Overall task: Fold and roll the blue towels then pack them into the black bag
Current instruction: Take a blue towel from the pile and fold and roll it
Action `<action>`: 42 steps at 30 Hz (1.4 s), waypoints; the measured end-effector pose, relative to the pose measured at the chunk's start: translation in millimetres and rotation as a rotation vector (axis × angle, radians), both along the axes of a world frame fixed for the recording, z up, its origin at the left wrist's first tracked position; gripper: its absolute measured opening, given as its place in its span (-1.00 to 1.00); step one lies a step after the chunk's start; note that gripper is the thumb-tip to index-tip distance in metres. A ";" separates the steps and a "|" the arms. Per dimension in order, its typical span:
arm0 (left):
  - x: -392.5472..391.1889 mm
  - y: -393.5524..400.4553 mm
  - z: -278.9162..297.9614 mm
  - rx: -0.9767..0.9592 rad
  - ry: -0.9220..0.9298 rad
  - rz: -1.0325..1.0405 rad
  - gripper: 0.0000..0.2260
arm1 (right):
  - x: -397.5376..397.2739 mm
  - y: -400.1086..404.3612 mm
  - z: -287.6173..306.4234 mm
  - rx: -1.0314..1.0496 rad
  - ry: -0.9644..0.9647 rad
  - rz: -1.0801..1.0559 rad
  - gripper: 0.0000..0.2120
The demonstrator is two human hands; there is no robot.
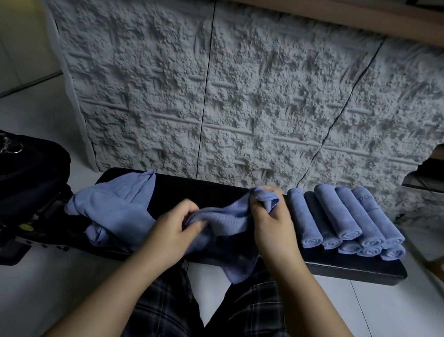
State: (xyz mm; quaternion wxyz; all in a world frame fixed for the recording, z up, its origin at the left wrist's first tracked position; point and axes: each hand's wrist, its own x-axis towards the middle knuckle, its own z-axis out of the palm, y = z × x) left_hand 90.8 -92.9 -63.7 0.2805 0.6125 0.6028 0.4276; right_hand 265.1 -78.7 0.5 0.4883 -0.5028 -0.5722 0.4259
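A loose blue towel (227, 222) hangs crumpled between both hands over the black padded bench (208, 191). My left hand (173, 228) pinches its left part. My right hand (272, 223) grips an upper corner near the bench's far edge. The towel's lower end droops over the bench's front toward my lap. Several rolled blue towels (344, 220) lie stacked side by side on the bench's right end. A heap of unfolded blue towels (111, 207) sits on the left end. The black bag (15, 176) lies on the floor at the left.
A grey textured panel (222, 88) stands upright right behind the bench. White tiled floor (363, 312) surrounds the bench. A metal clip with a ring (11, 146) sits on top of the bag. A wooden chair leg (442, 262) shows at the far right.
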 end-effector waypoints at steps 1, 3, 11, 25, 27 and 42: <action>0.5 0.1 5.5 0.027 -0.008 -0.019 -0.88 | -0.9 -2.6 -1.6 0.028 -0.012 0.084 -0.92; 2.7 0.4 18.6 0.068 -0.036 -0.083 -0.94 | -2.7 -5.6 -7.6 0.018 -0.088 0.268 -0.76; -0.4 -3.3 43.6 0.262 0.328 -0.030 -0.65 | -4.3 -4.8 -14.1 0.053 -0.324 0.140 -0.91; -57.5 -1.8 18.4 0.029 0.304 0.319 -0.80 | 21.7 11.0 -20.6 -0.121 0.000 -0.186 -0.72; -48.4 -2.9 23.1 0.005 0.260 0.277 -0.76 | 15.8 9.2 -24.3 -0.096 -0.042 -0.116 -0.85; 3.9 -7.6 48.0 0.276 0.238 0.012 -0.89 | -8.7 -12.4 -11.3 0.037 -0.132 0.089 -0.77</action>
